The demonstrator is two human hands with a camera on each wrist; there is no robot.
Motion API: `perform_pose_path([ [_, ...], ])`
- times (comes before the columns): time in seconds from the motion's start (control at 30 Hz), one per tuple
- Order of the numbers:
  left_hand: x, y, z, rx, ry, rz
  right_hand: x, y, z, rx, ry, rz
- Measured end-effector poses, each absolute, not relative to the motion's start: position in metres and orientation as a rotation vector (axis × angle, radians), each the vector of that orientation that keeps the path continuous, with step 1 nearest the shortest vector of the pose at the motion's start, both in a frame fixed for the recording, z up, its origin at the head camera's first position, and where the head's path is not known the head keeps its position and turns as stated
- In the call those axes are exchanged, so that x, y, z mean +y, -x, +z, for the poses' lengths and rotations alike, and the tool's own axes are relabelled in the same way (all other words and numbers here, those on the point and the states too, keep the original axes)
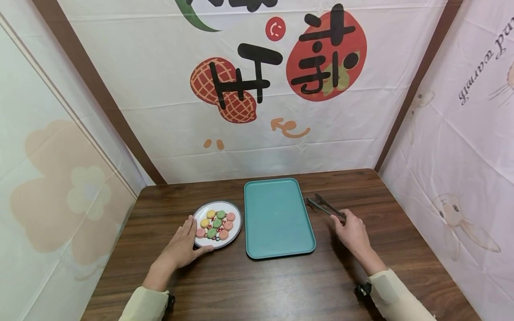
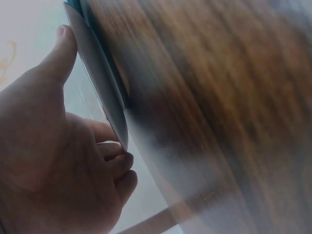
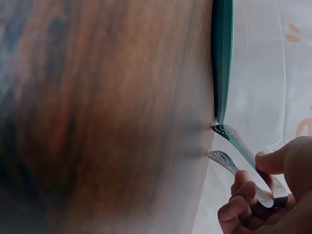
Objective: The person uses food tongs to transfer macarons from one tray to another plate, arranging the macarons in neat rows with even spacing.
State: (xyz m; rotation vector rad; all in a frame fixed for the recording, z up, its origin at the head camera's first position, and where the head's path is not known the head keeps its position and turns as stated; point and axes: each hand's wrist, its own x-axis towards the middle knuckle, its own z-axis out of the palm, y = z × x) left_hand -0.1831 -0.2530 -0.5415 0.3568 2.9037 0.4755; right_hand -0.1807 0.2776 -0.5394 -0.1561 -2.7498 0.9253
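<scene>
A round white plate (image 1: 237, 221) with a dark rim holds several small pink, green and yellow macarons (image 1: 217, 223). My left hand (image 1: 182, 245) rests against the plate's left and near edge, thumb spread from the other fingers. In the left wrist view the plate's edge (image 2: 100, 80) lies between thumb and fingertips. At the right, my right hand (image 1: 353, 232) grips metal tongs (image 1: 328, 207). Their perforated tips (image 3: 222, 158) stand apart with nothing between them, pointing up and left beside the teal tray (image 1: 277, 218). Some of the tongs' handle is hidden by the hand.
The tray lies between plate and tongs, its rim slightly raised. Everything stands on a dark wood table (image 1: 273, 285). A printed curtain (image 1: 261, 156) hangs behind the table's back edge, and further printed sheets flank the sides.
</scene>
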Motion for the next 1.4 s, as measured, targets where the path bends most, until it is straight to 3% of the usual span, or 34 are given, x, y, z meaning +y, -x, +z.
perform_pose_path([
  [1.4,-0.276,0.189,-0.531,3.052,-0.287,0.424,0.283,0.185,-0.543,-3.109,0.179,0.670],
])
